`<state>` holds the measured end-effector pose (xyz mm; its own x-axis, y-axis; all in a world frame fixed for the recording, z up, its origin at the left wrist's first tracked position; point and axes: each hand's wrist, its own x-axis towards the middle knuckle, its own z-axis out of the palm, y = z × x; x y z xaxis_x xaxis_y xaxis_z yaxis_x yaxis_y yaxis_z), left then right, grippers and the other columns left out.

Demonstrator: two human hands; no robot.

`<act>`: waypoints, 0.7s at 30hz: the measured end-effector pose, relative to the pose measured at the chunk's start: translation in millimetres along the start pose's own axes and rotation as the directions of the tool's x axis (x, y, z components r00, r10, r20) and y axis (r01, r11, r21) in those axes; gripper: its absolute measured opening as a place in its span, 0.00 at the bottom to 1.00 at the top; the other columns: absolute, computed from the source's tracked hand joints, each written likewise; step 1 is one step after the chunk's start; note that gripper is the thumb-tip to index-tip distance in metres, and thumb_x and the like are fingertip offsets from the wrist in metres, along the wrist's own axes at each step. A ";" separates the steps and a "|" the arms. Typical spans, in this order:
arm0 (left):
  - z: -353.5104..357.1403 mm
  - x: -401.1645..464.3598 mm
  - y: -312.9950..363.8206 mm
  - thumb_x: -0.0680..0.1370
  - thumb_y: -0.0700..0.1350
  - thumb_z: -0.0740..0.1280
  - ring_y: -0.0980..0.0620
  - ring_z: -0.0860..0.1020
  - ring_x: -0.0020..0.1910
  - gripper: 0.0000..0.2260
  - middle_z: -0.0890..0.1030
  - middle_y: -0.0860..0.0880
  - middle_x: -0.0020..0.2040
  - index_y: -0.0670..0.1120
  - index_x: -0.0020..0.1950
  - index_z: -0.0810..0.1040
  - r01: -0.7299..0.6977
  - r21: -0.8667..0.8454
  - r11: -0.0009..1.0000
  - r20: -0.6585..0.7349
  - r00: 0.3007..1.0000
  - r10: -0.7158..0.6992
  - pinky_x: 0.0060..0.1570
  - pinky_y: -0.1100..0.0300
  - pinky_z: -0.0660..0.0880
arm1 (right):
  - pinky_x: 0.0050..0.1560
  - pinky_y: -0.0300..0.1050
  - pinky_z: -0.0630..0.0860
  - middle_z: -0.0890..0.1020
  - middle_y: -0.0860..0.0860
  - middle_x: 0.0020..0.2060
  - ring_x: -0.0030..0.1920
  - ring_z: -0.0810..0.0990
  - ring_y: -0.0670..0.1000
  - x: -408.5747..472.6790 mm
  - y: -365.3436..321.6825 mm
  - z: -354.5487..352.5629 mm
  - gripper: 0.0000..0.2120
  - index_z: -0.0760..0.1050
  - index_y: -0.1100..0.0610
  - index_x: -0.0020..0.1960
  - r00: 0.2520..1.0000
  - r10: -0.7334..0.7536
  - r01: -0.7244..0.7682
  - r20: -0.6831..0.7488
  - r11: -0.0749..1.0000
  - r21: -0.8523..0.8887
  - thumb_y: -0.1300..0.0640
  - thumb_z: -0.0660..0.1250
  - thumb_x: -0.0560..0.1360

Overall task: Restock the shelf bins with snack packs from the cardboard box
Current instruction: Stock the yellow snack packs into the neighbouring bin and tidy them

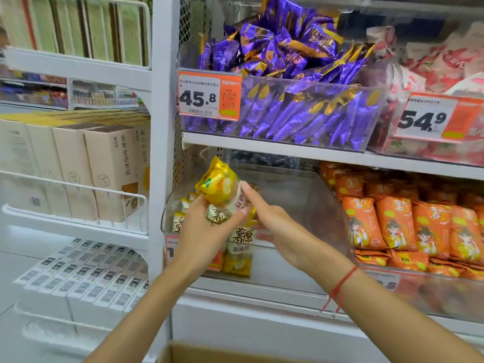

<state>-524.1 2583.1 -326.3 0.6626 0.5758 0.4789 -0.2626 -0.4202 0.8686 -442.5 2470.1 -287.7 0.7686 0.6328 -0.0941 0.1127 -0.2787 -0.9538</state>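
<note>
Cardboard box sits nearest, low down. Left hand grips yellow snack packs over the clear bin, ready to drop them. Right hand, fingers straight, maybe steadies them.

I am seeing two bare forearms that are coming into the picture from below, with no sleeves covering them up to the edge of the view. The left hand is wearing nothing: no glove, no ring, no watch. The right hand is also wearing no glove. The right wrist is wearing a thin red string bracelet, and its loose ends are hanging down.
</note>
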 end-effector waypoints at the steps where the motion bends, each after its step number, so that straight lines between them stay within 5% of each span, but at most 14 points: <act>1: 8.4 1.1 0.5 0.65 0.66 0.73 0.60 0.78 0.55 0.22 0.82 0.58 0.51 0.56 0.52 0.79 -0.027 0.036 0.999 -0.027 0.999 0.028 0.57 0.60 0.74 | 0.57 0.43 0.71 0.80 0.47 0.57 0.54 0.76 0.47 -6.7 -2.0 -0.2 0.29 0.78 0.46 0.58 0.998 0.023 -0.029 0.060 0.994 0.105 0.28 0.60 0.67; 3: 20.4 4.9 4.1 0.63 0.71 0.69 0.55 0.76 0.58 0.26 0.80 0.56 0.53 0.56 0.54 0.78 -0.064 0.130 0.989 -0.041 0.997 0.070 0.60 0.52 0.73 | 0.52 0.41 0.71 0.82 0.46 0.50 0.48 0.76 0.46 -14.7 -4.8 -7.2 0.17 0.80 0.45 0.50 0.989 0.022 -0.074 0.146 0.930 0.360 0.34 0.63 0.71; 5: 22.3 8.3 5.2 0.64 0.73 0.66 0.58 0.71 0.62 0.30 0.77 0.58 0.57 0.56 0.59 0.75 -0.104 0.269 0.957 0.007 0.994 0.106 0.61 0.56 0.70 | 0.54 0.41 0.74 0.81 0.50 0.48 0.48 0.77 0.47 -13.7 -4.3 -20.2 0.16 0.80 0.49 0.51 0.989 0.025 -0.105 0.147 0.820 0.563 0.40 0.68 0.70; 7: 14.1 6.7 -1.0 0.70 0.70 0.62 0.61 0.67 0.65 0.30 0.72 0.62 0.62 0.56 0.66 0.71 -0.220 0.455 0.863 0.070 0.975 0.212 0.63 0.60 0.66 | 0.53 0.44 0.78 0.81 0.53 0.50 0.51 0.80 0.51 -6.1 0.5 -34.5 0.19 0.77 0.54 0.57 0.998 0.049 -0.061 0.037 0.701 0.711 0.46 0.71 0.70; 9: 1.9 3.0 -24.5 0.76 0.66 0.57 0.59 0.67 0.66 0.26 0.72 0.60 0.64 0.54 0.69 0.71 -0.327 0.608 0.724 0.121 0.939 0.323 0.65 0.61 0.63 | 0.47 0.43 0.79 0.80 0.56 0.55 0.52 0.81 0.53 6.6 5.8 -48.0 0.22 0.72 0.56 0.64 0.987 0.063 0.063 -0.146 0.690 0.721 0.55 0.72 0.72; 12: -13.0 -4.0 -59.9 0.81 0.61 0.49 0.54 0.73 0.63 0.24 0.78 0.55 0.61 0.51 0.63 0.78 -0.315 0.718 0.620 0.134 0.938 0.321 0.67 0.59 0.62 | 0.41 0.42 0.79 0.78 0.57 0.59 0.54 0.80 0.54 43.8 17.4 -68.5 0.29 0.67 0.59 0.67 0.912 0.054 0.141 -0.406 0.890 0.434 0.60 0.75 0.70; 14: -13.9 -6.2 -68.9 0.82 0.58 0.50 0.53 0.75 0.60 0.23 0.81 0.54 0.59 0.50 0.59 0.81 -0.353 0.735 0.579 0.153 0.918 0.366 0.66 0.58 0.62 | 0.45 0.49 0.80 0.79 0.57 0.59 0.55 0.80 0.56 74.1 27.4 -79.5 0.31 0.70 0.58 0.65 0.839 -0.045 0.084 -0.542 0.995 0.048 0.53 0.78 0.66; 16: -11.9 -6.8 -69.1 0.82 0.56 0.52 0.53 0.77 0.60 0.21 0.81 0.53 0.58 0.49 0.57 0.82 -0.378 0.736 0.561 0.144 0.898 0.416 0.66 0.58 0.63 | 0.55 0.54 0.77 0.80 0.56 0.57 0.58 0.79 0.57 99.9 34.7 -83.7 0.30 0.73 0.57 0.63 0.841 -0.161 -0.040 -0.517 0.934 -0.355 0.48 0.77 0.65; 18: -10.4 -6.9 -70.9 0.81 0.55 0.54 0.52 0.78 0.58 0.19 0.82 0.53 0.56 0.49 0.56 0.83 -0.377 0.748 0.547 0.123 0.888 0.443 0.65 0.58 0.64 | 0.59 0.52 0.76 0.81 0.55 0.57 0.58 0.79 0.56 125.5 40.2 -82.3 0.30 0.76 0.57 0.61 0.907 -0.157 -0.077 -0.391 0.850 -0.520 0.45 0.76 0.64; 21: -8.4 -7.4 -76.9 0.80 0.55 0.56 0.53 0.80 0.54 0.18 0.83 0.53 0.53 0.49 0.55 0.84 -0.361 0.775 0.519 0.085 0.873 0.480 0.63 0.57 0.67 | 0.55 0.52 0.79 0.81 0.54 0.57 0.55 0.80 0.56 179.0 57.9 -86.2 0.51 0.71 0.55 0.67 0.934 -0.110 -0.158 -0.341 0.728 -0.667 0.31 0.70 0.49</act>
<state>-514.7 2617.1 -395.6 0.5116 0.2414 0.8246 0.1680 -0.9693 0.1795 -244.1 2504.9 -335.2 0.9198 0.3753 0.1147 0.3811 -0.7847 -0.4889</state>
